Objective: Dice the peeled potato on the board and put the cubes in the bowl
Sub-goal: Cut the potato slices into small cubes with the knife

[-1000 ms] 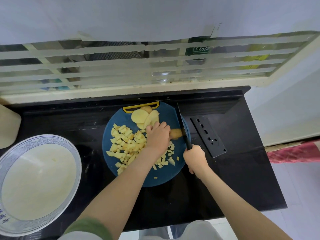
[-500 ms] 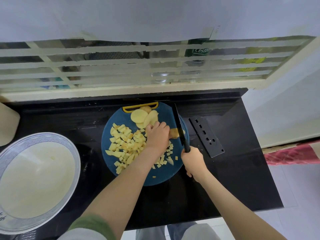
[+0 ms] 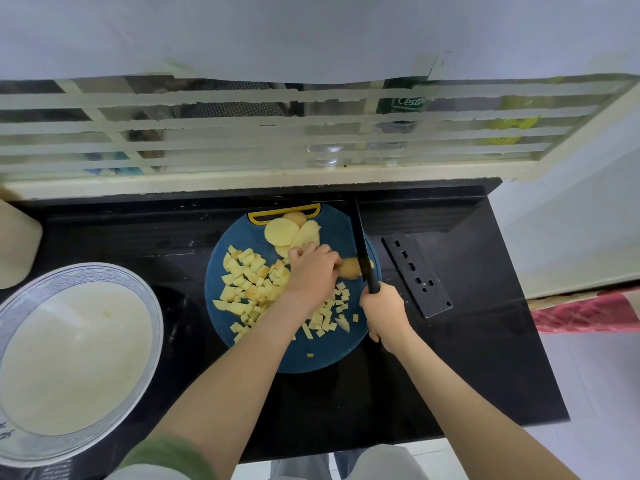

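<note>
A round blue cutting board lies on the black counter. Several yellow potato cubes are heaped on its left and middle. Flat potato slices lie at its far edge by the yellow handle. My left hand holds down a potato piece with curled fingers. My right hand grips the handle of a black knife, whose blade crosses the right end of that piece. A large white bowl with a blue patterned rim stands at the left, holding one small cube.
A black knife sheath with holes lies right of the board. The counter ends at the right and near edges. A barred window frame runs along the back. A pale object stands at the far left.
The knife blade has moved left onto the potato piece under my left hand. My left hand stays in place on the piece.
</note>
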